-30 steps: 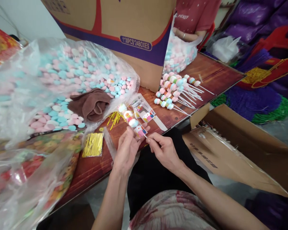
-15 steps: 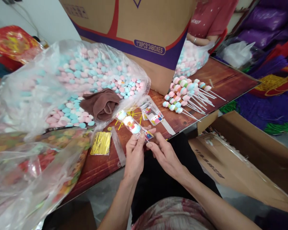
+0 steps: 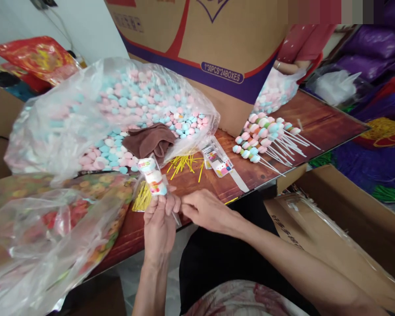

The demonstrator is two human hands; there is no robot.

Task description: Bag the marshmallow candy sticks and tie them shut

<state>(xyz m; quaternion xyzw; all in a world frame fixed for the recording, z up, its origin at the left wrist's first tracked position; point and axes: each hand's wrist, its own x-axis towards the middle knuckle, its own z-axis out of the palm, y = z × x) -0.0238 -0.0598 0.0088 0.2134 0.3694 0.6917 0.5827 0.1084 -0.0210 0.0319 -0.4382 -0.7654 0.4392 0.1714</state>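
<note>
Head view: the left hand [image 3: 160,219] grasps the packet [image 3: 152,177] by its near end, long axis pointing outward, slightly left, over the desk [image 3: 325,116]. Just rightward is the right hand [image 3: 209,211], its grip unclear.

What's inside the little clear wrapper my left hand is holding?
Through the clear wrapper show pale marshmallow-like pieces. Printing covers part of them, and your left hand hides the lower end, so whatever is there can't be seen.
</note>
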